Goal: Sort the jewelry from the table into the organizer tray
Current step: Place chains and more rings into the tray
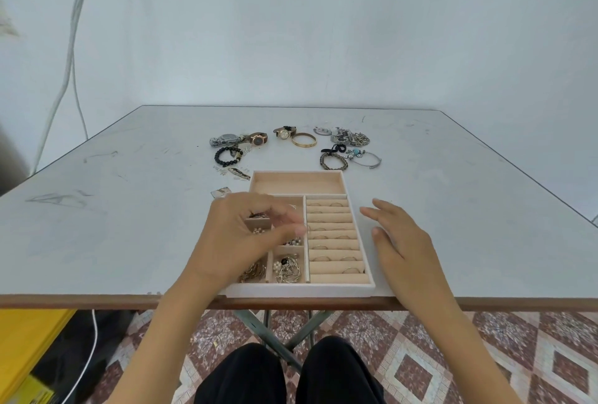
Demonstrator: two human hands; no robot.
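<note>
Grey table (129,225): watches (257,139), bracelets (303,140) beyond the tray (307,291); left fingers (284,217) curled, grip unclear; right fingers (385,209) spread.

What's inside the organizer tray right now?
Rings sit in the right-hand rolls; mixed small pieces fill the near left compartments; the long far compartment shows only lining. The left hand covers much of the other left compartments.
</note>
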